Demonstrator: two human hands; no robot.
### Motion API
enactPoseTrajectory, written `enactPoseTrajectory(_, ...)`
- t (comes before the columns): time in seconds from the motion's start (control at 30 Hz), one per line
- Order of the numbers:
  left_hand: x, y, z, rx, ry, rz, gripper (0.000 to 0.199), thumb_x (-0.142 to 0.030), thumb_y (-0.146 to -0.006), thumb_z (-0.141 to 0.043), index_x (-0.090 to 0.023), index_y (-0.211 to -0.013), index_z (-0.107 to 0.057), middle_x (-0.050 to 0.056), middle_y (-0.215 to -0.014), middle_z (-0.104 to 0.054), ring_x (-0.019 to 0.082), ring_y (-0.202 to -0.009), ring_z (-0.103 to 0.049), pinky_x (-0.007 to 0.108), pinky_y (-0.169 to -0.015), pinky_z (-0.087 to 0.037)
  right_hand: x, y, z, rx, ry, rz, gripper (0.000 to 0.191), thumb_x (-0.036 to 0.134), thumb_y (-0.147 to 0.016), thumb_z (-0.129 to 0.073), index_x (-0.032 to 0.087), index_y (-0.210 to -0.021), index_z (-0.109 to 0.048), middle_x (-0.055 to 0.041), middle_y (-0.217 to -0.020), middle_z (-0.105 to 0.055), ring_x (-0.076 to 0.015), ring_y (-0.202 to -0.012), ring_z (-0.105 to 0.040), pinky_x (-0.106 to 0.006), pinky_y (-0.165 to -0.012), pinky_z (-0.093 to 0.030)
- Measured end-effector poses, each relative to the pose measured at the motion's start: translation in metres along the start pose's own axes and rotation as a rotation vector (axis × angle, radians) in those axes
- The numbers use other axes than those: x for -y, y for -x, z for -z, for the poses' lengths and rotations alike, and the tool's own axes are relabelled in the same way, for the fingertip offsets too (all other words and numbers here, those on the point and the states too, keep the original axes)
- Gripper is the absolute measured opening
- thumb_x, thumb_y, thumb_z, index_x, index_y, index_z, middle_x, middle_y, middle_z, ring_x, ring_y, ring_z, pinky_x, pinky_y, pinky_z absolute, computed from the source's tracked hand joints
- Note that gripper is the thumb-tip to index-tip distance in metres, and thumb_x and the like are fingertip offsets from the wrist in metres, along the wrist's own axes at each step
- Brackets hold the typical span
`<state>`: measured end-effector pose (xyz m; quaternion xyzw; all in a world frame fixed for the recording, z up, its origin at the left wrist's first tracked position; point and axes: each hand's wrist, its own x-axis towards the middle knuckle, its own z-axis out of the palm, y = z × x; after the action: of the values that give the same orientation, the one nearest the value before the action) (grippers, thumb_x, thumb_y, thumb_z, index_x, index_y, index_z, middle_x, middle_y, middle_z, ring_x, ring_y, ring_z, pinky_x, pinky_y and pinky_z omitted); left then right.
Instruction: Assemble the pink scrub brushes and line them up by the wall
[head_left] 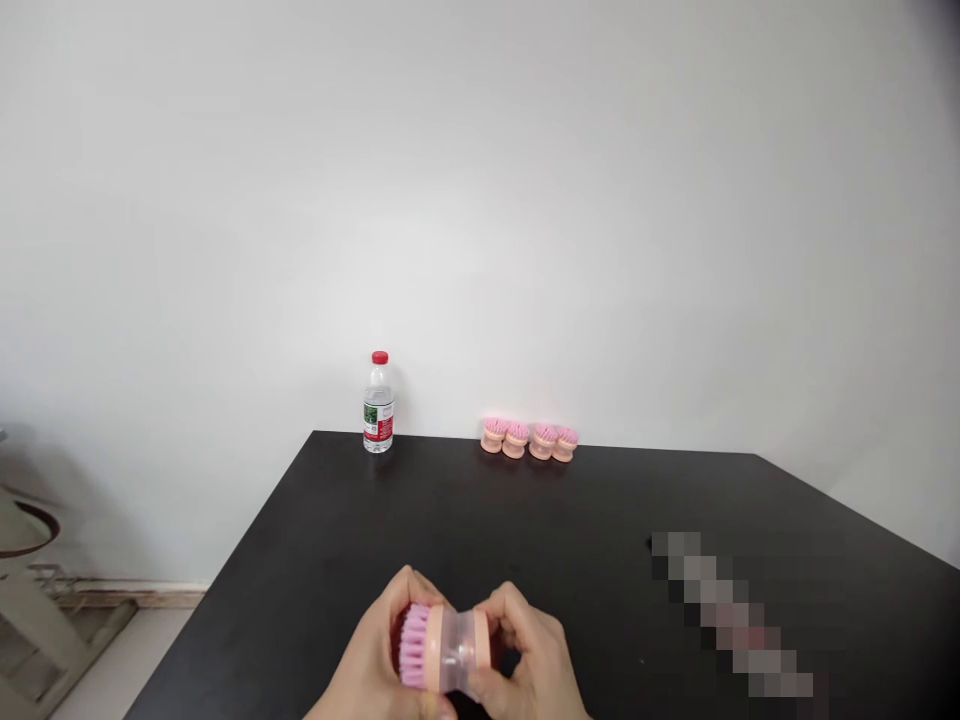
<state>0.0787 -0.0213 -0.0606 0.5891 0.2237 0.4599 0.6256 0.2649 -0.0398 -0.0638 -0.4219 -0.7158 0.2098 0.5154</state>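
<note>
A round scrub brush (457, 650) with pink bristles, peach rings and a clear waisted body lies on its side between my hands, low in the view over the table. Around its bristle end curl the fingers of my left hand (382, 660). My right hand (529, 655) grips the peach ring at the opposite end with thumb and fingers. Both hands are closed on the same brush. At the table's back edge stand several similar pink brushes (541, 442), bristles up, in a close row.
The black table (450, 510) meets a white wall behind. A water bottle (379, 410) with a red cap stands upright at the back left. A blurred-out long strip (731, 615) lies on the right. Some pale equipment (37, 600) stands on the floor at left.
</note>
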Motion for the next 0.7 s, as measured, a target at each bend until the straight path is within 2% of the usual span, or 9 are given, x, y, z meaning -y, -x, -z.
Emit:
enactPoseTrajectory(0.13,0.001,0.000,0.001,-0.063,-0.213,-0.131,0.053,-0.045,-0.056,-0.091,-0.023,-0.093,-0.060,0.000,-0.093,-0.057,0.014,-0.074,-0.052,0.025,-0.062,-0.038,0.008,-0.005,0.003,0.234,-0.172,-0.371,0.064,0.081,-0.086,-0.037,0.021,-0.065,-0.042,0.0036,-0.049,-0.048,-0.0074,-0.038,-0.042,-0.018,-0.037,-0.027)
enactPoseTrajectory(0.2,-0.001,0.000,0.002,-0.095,-0.220,-0.106,0.053,-0.045,-0.056,-0.091,-0.023,-0.093,-0.059,-0.001,-0.090,-0.057,0.014,-0.072,-0.052,0.025,-0.062,-0.038,0.008,-0.007,0.007,0.297,-0.230,-0.426,0.070,0.084,-0.087,-0.028,0.019,-0.068,-0.048,0.0022,-0.051,-0.051,-0.0076,-0.037,-0.044,-0.018,-0.038,-0.029)
enactPoseTrajectory(0.23,-0.003,-0.001,0.002,-0.119,-0.193,-0.072,0.055,-0.045,-0.055,-0.091,-0.023,-0.092,-0.058,-0.002,-0.087,-0.057,0.014,-0.071,-0.051,0.025,-0.062,-0.037,0.007,-0.008,0.009,0.306,-0.251,-0.401,0.074,0.086,-0.085,-0.026,0.018,-0.077,-0.055,0.0003,-0.057,-0.056,-0.0086,-0.040,-0.047,-0.019,-0.040,-0.034)
enactPoseTrajectory(0.3,-0.007,-0.002,0.003,-0.180,-0.127,0.010,0.058,-0.044,-0.053,-0.092,-0.022,-0.092,-0.055,-0.003,-0.081,-0.058,0.012,-0.068,-0.049,0.024,-0.061,-0.035,0.003,-0.009,0.013,0.292,-0.255,-0.290,0.081,0.087,-0.083,-0.027,0.018,-0.110,-0.060,-0.0069,-0.084,-0.067,-0.0116,-0.049,-0.056,-0.025,-0.049,-0.048)
enactPoseTrajectory(0.37,-0.011,-0.003,0.003,-0.229,-0.075,0.066,0.058,-0.042,-0.053,-0.093,-0.021,-0.092,-0.054,-0.004,-0.078,-0.060,0.011,-0.067,-0.047,0.024,-0.062,-0.034,-0.001,-0.009,0.016,0.268,-0.204,-0.172,0.080,0.081,-0.085,-0.041,0.023,-0.139,-0.045,-0.0140,-0.120,-0.063,-0.0171,-0.069,-0.065,-0.034,-0.069,-0.057)
enactPoseTrajectory(0.43,-0.014,-0.003,0.003,-0.241,-0.033,0.092,0.057,-0.042,-0.053,-0.092,-0.020,-0.089,-0.054,-0.003,-0.077,-0.061,0.011,-0.067,-0.048,0.024,-0.063,-0.036,-0.002,-0.009,0.016,0.265,-0.129,-0.088,0.074,0.065,-0.085,-0.060,0.027,-0.146,-0.040,-0.0157,-0.140,-0.051,-0.0236,-0.093,-0.066,-0.040,-0.086,-0.056)
enactPoseTrajectory(0.47,-0.014,-0.004,0.003,-0.242,-0.020,0.096,0.056,-0.042,-0.053,-0.092,-0.020,-0.088,-0.054,-0.003,-0.076,-0.062,0.012,-0.067,-0.049,0.025,-0.064,-0.036,-0.002,-0.009,0.016,0.272,-0.101,-0.066,0.069,0.055,-0.085,-0.066,0.028,-0.145,-0.042,-0.0148,-0.142,-0.050,-0.0253,-0.101,-0.064,-0.040,-0.090,-0.055)
enactPoseTrajectory(0.57,-0.014,-0.004,0.002,-0.226,-0.029,0.092,0.053,-0.040,-0.053,-0.092,-0.020,-0.084,-0.054,-0.003,-0.075,-0.061,0.012,-0.067,-0.049,0.024,-0.063,-0.035,0.002,-0.010,0.012,0.260,-0.101,-0.066,0.052,0.037,-0.084,-0.070,0.027,-0.132,-0.053,-0.0101,-0.125,-0.060,-0.0233,-0.096,-0.065,-0.036,-0.086,-0.055)
enactPoseTrajectory(0.7,-0.009,-0.004,0.002,-0.187,-0.041,0.081,0.056,-0.040,-0.052,-0.093,-0.021,-0.087,-0.054,-0.003,-0.076,-0.062,0.012,-0.067,-0.050,0.024,-0.061,-0.034,0.005,-0.013,0.011,0.287,-0.217,-0.198,0.028,0.044,-0.090,-0.061,0.023,-0.108,-0.062,-0.0027,-0.087,-0.065,-0.0174,-0.072,-0.064,-0.029,-0.067,-0.054)
